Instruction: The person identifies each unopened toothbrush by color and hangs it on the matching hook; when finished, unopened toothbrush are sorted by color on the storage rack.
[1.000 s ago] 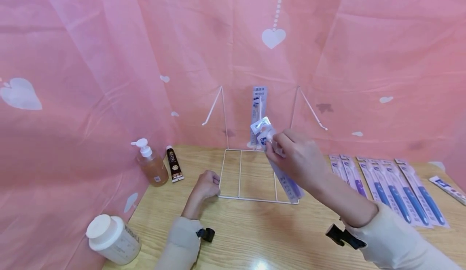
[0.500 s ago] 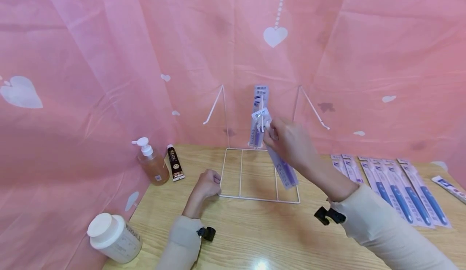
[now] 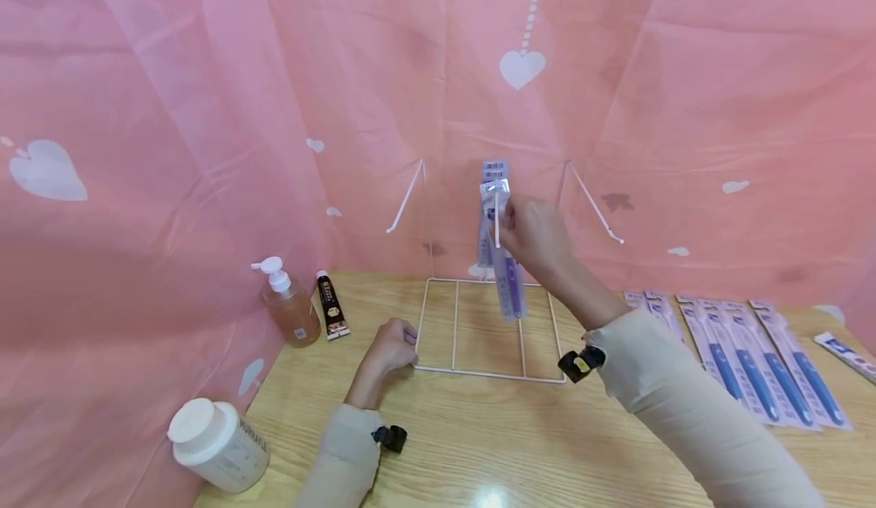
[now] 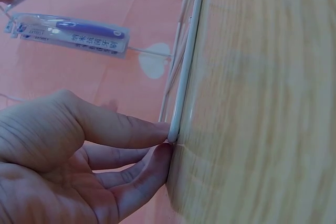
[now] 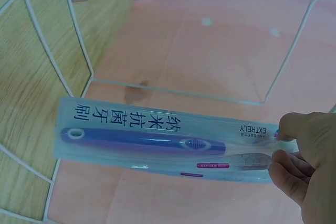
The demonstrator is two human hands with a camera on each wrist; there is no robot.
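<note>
Purple-handled toothbrush in a flat clear plastic pack (image 3: 511, 287), nearly upright just right of centre in the head view. Up close it's got big dark blue characters, "EXTRELY" and a little magenta label. The right hand (image 3: 541, 238) pinches it near the top, by the white wire rack (image 3: 490, 374)'s middle prong; left hand (image 3: 393, 344)'s thumb and finger pinch the rack's lower-left frame.

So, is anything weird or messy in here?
Yes, the pink cloth has a dark blotch to the right of the white wire rack, and a smaller blotch behind its left side. They look odd among the white hearts, maybe stains. I see no spill on the table.
</note>
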